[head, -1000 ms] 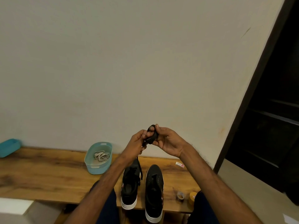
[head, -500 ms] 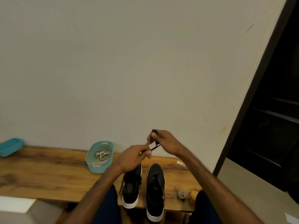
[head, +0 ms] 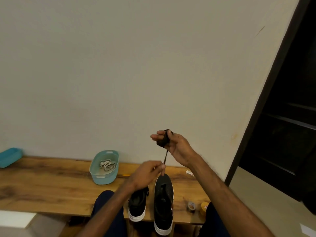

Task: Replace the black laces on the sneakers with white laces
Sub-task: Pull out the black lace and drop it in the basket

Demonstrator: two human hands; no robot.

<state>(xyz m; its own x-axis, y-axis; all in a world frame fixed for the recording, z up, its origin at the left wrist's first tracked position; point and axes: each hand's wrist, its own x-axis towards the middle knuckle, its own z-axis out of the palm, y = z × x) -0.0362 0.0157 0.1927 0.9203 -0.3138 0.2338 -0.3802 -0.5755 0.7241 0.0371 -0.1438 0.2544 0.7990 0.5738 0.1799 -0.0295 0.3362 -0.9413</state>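
while the right hand [head: 177,146] is clenched around a wound-up bundle of flat black fabric lace [head: 163,139], raised in front of the pale wall, the left hand [head: 147,171] sits below it and pinches the loose tail of that same black lace between thumb and fingertips. a short taut strand runs straight down from the upper grip to the lower one. the bundle is wrapped over the right hand's fingers and pressed by its thumb. the free end sits inside the left pinch and is blurred, so i cannot tell how much tail is left beyond it.

judging from this, the job is in its early half. just under the left pinch stands the right-side sneaker [head: 163,194], a black low-top with a white rubber sole, on a long brown wooden bench [head: 42,182]. it shows bare eyelets and an open throat, so its lace looks to be out and is likely the one being coiled. the left-side sneaker [head: 136,202], of the same make and touching or nearly touching its mate, is partly hidden under the left forearm. it appears to have dark lacing near its tongue, so it probably has yet to be unlaced.

the flat white laces [head: 107,165] lie in a loose heap inside an oval teal plastic basket [head: 102,178], well to the left of both grips and touched by neither. what remains, as i read it: set the coil down, strip the second shoe, and thread white laces through both.
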